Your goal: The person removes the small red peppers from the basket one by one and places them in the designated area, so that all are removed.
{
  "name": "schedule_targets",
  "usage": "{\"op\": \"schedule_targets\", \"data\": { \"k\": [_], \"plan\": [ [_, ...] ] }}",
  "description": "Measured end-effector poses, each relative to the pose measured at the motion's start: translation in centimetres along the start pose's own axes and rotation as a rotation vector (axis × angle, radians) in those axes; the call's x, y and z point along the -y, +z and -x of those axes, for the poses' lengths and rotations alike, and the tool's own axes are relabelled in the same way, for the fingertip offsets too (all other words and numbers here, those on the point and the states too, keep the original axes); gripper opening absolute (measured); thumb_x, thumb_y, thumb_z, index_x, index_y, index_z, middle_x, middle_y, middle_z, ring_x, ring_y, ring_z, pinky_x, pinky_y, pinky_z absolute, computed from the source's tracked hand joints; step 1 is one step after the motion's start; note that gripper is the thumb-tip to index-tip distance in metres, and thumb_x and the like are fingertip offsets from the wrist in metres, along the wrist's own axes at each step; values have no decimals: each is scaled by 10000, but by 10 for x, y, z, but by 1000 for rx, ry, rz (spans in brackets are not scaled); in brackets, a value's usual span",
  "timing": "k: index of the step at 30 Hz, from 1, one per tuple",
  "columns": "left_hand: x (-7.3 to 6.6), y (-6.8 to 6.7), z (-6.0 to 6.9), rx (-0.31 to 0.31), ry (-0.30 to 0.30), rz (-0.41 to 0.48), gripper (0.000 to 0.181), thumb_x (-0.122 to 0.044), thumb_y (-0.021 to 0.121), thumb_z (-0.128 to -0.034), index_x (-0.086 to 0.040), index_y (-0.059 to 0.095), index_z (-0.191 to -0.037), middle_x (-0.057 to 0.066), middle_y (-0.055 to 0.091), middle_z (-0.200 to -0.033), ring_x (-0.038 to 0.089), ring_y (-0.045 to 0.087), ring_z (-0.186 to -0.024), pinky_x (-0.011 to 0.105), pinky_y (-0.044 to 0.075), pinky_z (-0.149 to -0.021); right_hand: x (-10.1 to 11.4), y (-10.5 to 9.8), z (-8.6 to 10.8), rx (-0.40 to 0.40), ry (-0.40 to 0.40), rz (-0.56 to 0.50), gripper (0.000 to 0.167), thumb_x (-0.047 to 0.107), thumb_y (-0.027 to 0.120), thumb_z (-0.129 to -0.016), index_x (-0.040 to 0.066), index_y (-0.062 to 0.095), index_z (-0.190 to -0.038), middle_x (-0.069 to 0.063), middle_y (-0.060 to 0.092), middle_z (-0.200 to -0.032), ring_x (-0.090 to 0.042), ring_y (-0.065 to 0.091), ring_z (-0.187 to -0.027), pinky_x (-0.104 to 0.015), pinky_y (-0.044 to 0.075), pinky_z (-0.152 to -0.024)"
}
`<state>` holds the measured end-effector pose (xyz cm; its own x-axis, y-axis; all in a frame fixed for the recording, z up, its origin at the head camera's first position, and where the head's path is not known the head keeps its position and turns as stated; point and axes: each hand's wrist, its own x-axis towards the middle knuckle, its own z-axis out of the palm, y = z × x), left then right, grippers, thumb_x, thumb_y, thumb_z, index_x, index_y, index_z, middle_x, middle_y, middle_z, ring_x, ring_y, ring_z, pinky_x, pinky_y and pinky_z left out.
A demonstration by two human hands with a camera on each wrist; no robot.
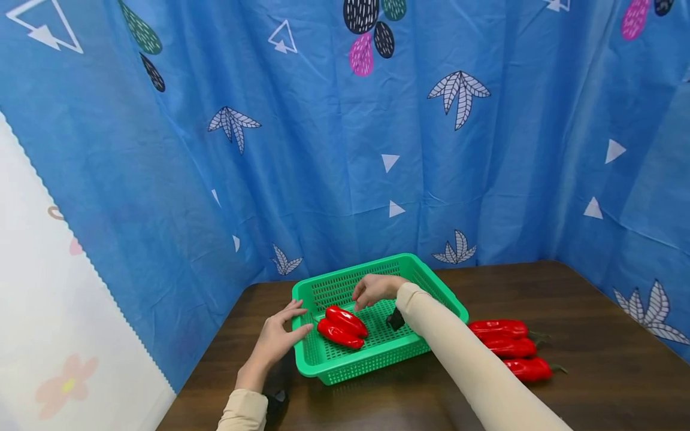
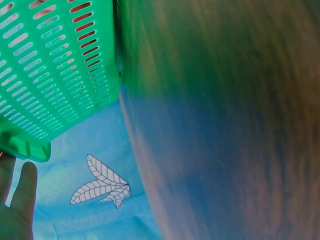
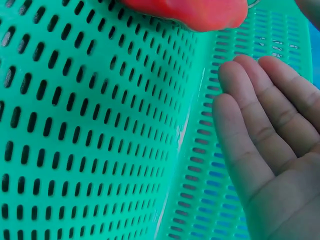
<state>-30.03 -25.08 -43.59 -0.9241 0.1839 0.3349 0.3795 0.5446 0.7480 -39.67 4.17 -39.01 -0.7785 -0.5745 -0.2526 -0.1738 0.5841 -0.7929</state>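
Observation:
Two glossy red peppers lie side by side in the left half of a green slotted basket. My right hand is over the basket, just right of and behind the peppers. In the right wrist view its fingers are extended and hold nothing, apart from a red pepper at the top. My left hand is at the basket's left rim, thumb and fingers spread with nothing between them. The left wrist view shows only some of its fingers, close to the basket rim.
Three more red peppers with green stems lie on the brown wooden table, right of the basket and partly behind my right sleeve. A blue patterned curtain hangs behind the table.

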Motion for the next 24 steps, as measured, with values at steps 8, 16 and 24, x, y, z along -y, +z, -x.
{"op": "schedule_targets", "data": {
  "k": [8,16,24],
  "plan": [
    [2,1,0,-16,24,-4,497,-298,776,-877,-40,673,-1289,84,517,-1516,302,325,-1508,623,324,-1161,-3,2,-5,15,5,-18,474,116,749,-886,-34,602,-1311,-160,630,-1314,-227,656,-1120,-473,499,-1066],
    [-1,-1,0,-9,1,13,500,-296,779,-876,-45,671,-1294,58,514,-1521,261,307,-1521,612,292,-1186,-2,8,-5,46,12,27,465,133,749,-888,-25,613,-1304,-159,615,-1336,-240,640,-1163,-446,514,-1055],
    [-3,1,1,-7,1,-1,506,-296,779,-876,-39,667,-1296,70,510,-1523,272,315,-1516,605,320,-1173,-4,11,0,58,34,76,445,160,735,-905,1,614,-1302,-77,621,-1298,-210,642,-1135,-406,527,-1036]
  ]
}}
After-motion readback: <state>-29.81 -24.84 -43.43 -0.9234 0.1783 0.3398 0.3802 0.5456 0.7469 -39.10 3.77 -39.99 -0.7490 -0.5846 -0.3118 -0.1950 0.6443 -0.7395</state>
